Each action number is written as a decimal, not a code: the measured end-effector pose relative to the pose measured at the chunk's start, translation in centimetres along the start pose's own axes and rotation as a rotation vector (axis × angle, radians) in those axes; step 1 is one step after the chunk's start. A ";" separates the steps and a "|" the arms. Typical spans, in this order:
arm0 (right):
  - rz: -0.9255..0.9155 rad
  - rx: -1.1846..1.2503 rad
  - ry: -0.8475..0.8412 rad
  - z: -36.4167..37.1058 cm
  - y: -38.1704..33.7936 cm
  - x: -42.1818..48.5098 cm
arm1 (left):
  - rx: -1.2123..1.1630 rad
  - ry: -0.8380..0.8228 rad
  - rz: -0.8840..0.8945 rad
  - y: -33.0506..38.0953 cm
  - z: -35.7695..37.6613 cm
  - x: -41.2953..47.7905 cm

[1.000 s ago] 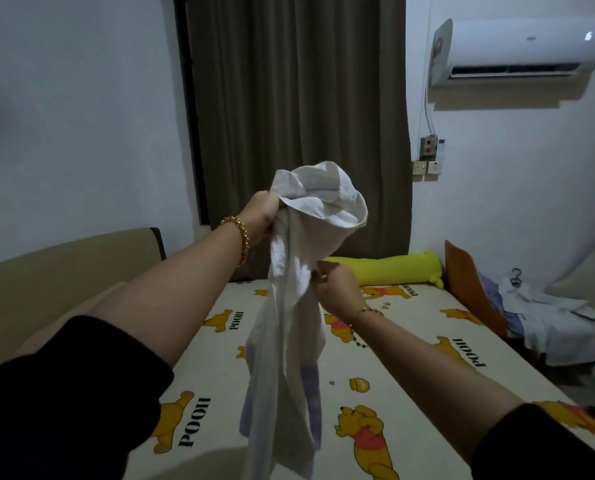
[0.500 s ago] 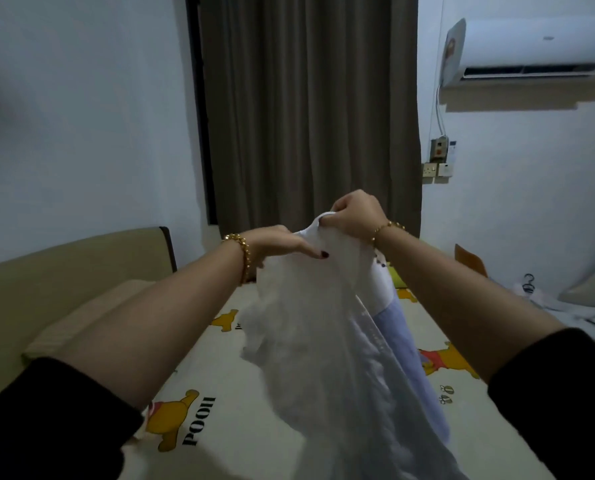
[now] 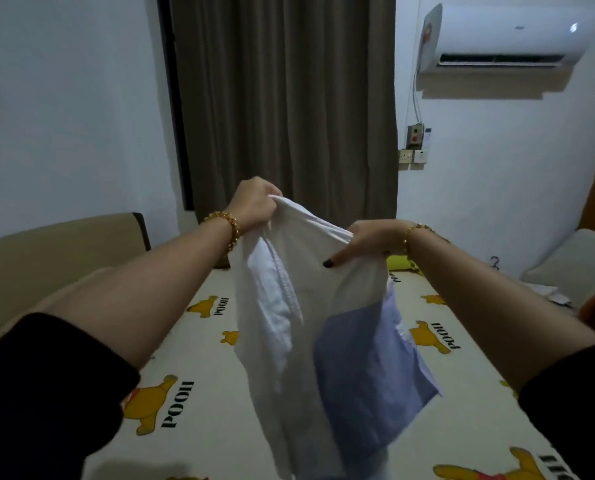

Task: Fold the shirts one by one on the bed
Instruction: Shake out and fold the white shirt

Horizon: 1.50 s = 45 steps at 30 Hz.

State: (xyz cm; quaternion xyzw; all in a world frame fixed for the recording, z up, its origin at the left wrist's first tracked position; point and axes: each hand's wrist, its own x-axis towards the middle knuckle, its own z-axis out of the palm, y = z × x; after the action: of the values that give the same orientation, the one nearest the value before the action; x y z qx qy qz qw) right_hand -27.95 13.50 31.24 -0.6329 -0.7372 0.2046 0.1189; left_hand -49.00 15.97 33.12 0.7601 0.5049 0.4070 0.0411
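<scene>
A white shirt with a pale blue part hangs in the air over the bed. My left hand grips its top edge at the upper left, fingers curled into the cloth. To the right and slightly lower, my right hand pinches the same edge. The top edge is stretched between the two hands and the rest of the shirt droops toward the sheet. Its lower end runs out of the frame at the bottom.
The bed sheet is cream with yellow bear prints. A beige headboard stands at the left, a dark curtain behind. A yellow-green bolster lies at the far end. A pile of light clothes sits at the right.
The hands have moved apart and spread the shirt's top edge between them. A second ago the shirt hung bunched from my left hand, with my right hand lower on it.
</scene>
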 end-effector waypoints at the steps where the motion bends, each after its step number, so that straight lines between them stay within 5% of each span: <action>1: 0.013 -0.046 0.007 0.5 0.7 0.1 | 0.005 -0.018 0.019 0.5 -0.2 0.1; 9: 0.037 -0.140 -0.139 0.9 2.7 -1.7 | 0.112 -0.176 0.033 -0.6 -0.7 -0.2; 13: 0.014 -0.493 0.230 0.9 3.3 -1.3 | 0.619 -0.249 0.387 -0.9 -0.9 -1.5; 15: 0.021 -0.393 0.399 0.8 4.0 -1.3 | 0.921 -0.231 0.526 -1.0 -0.4 -2.2; 19: -0.002 -0.225 0.559 0.3 4.2 -1.9 | 1.073 -0.161 0.415 -1.6 1.0 -3.1; 24: -0.032 0.050 0.416 -1.4 4.2 -2.5 | 0.676 -0.029 0.169 -1.1 2.3 -3.4; 30: -0.120 0.201 0.181 -1.2 6.0 -3.4 | -0.258 -0.228 -0.290 -0.5 3.8 -2.8; 32: -0.114 0.013 0.105 -1.2 6.8 -3.9 | -0.388 -0.238 -0.290 -0.1 4.6 -3.3; 36: -0.021 -0.660 0.301 0.2 8.6 -4.0 | 0.317 -0.408 0.053 1.0 5.4 -4.0; 41: 0.056 -0.552 0.413 2.2 10.9 -3.0 | 0.815 -0.378 0.158 1.0 7.9 -5.4; 45: 0.081 -0.391 0.316 3.5 12.0 -2.2 | 0.709 -0.278 0.074 -0.5 9.8 -6.8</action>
State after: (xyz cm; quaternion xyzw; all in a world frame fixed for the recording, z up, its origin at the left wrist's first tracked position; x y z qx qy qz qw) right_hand -18.42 12.18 22.88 -0.6970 -0.7091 -0.0386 0.0997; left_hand -43.97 14.21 22.40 0.7929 0.5760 0.1012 -0.1709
